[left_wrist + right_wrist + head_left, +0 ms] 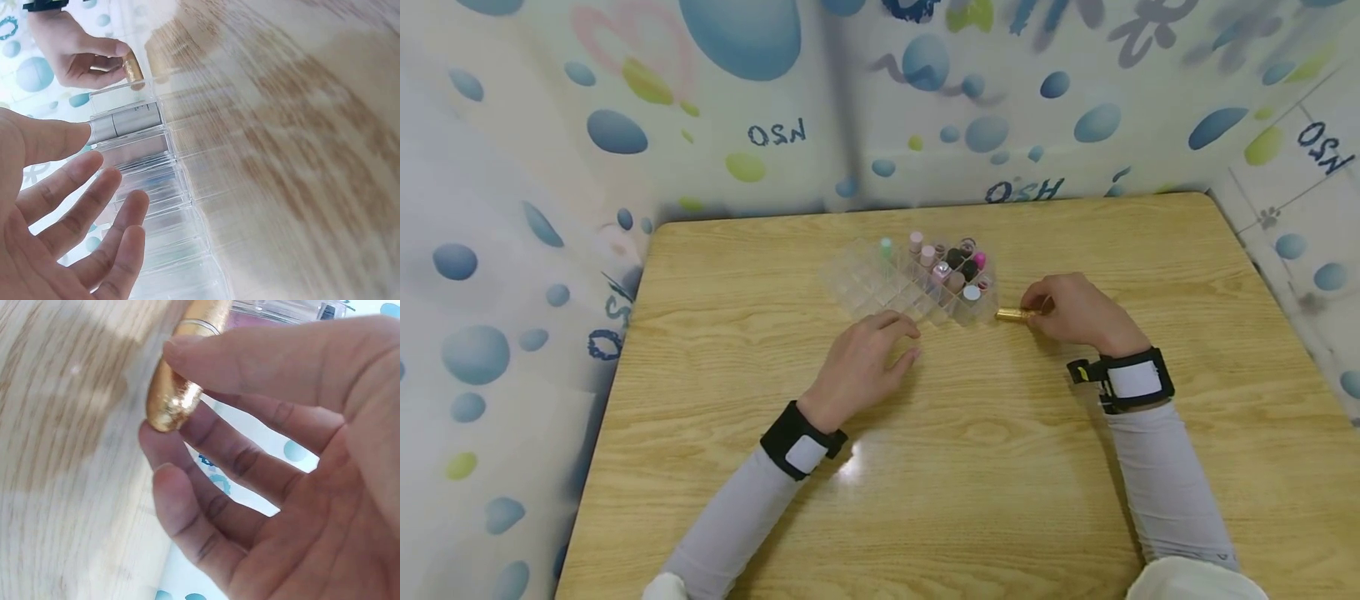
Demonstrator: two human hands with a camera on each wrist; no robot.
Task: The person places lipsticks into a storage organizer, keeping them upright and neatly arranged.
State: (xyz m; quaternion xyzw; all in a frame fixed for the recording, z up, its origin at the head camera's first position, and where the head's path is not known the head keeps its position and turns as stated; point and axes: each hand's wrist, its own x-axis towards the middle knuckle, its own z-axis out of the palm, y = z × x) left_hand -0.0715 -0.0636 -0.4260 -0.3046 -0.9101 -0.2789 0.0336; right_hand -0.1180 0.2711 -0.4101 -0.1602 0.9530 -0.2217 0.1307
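My right hand [1071, 310] pinches a shiny gold lipstick tube [181, 394] between thumb and fingers, just right of a clear compartment organizer [857, 279]. The tube [1011, 314] lies nearly level in the head view, its far end pointing left toward the organizer's corner. At the organizer's front edge is my left hand [868, 354], its fingers relaxed and slightly bent, nothing in its grasp. The right half of the organizer holds several capped tubes, among them a white-capped one [972, 293], pink ones [916, 242] and a magenta one [980, 261]. A mint-green cap [886, 246] stands farther left.
The organizer stands on a wood-grain table [970, 483], toward its back edge. Behind it is a wall [865, 108] covered with blue and green spots. Both wrists wear black straps [1135, 379] with white patches.
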